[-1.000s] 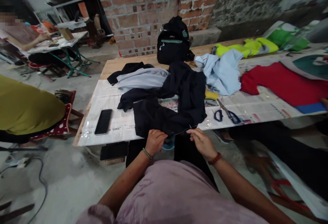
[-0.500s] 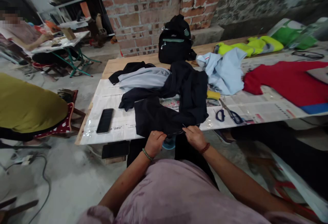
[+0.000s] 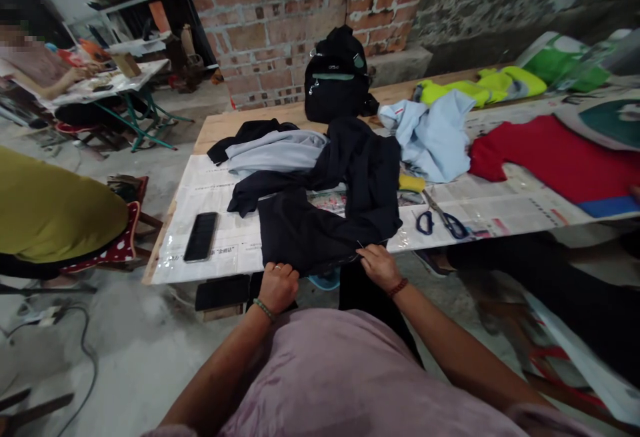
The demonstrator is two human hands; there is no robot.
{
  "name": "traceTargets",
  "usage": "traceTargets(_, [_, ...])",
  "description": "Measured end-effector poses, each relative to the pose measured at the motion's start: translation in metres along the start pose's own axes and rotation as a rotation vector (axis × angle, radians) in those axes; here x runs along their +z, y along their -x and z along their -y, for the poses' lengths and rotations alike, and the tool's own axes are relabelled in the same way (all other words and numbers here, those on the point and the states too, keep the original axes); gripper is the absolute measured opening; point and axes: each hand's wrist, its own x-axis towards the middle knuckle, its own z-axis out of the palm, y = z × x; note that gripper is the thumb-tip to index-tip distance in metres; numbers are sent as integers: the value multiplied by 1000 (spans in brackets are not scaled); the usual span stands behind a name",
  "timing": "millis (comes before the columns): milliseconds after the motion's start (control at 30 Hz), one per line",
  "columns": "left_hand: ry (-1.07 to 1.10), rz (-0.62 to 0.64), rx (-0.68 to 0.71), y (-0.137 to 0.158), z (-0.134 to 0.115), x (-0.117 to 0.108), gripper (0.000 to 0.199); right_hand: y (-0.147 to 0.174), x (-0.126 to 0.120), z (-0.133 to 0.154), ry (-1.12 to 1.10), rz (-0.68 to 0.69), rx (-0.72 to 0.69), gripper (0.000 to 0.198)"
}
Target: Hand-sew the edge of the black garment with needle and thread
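Observation:
A black garment [image 3: 310, 227] lies over the near edge of the table, its dark cloth running back in a loop. My left hand [image 3: 280, 284] is closed on its lower left edge. Further right, my right hand [image 3: 380, 265] pinches the same edge, and a thin needle-like sliver shows at its fingertips. The edge is stretched between my two hands. Behind the black cloth lies a pale grey cloth [image 3: 277, 150]. Scissors [image 3: 443, 217] with dark blue handles rest to the right of the garment, by a yellow object [image 3: 411, 182].
On the newspaper-covered table [image 3: 175, 224] lie a phone [image 3: 201, 236], a light blue garment [image 3: 435, 134], a red garment [image 3: 540, 157] and a hi-vis yellow garment [image 3: 485, 90]. A black backpack [image 3: 337, 77] stands at the back. People sit at the left; a person's dark-clothed leg [image 3: 540, 277] is at the right.
My left hand has slid left along the garment's edge, away from my right hand, and the edge is spread wider. My right hand keeps its pinch in nearly the same place.

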Motion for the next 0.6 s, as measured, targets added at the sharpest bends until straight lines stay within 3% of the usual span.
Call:
traceTargets(133, [13, 54, -52, 4, -3, -7, 9, -3, -3, 0, -9, 47, 30, 23])
traceTargets(367, [73, 6, -19, 23, 3, -13, 4, -6, -3, 0, -69, 38, 71, 24])
traceTargets(600, [204, 2, -118, 39, 23, 11, 13, -7, -6, 0, -96, 27, 79, 23])
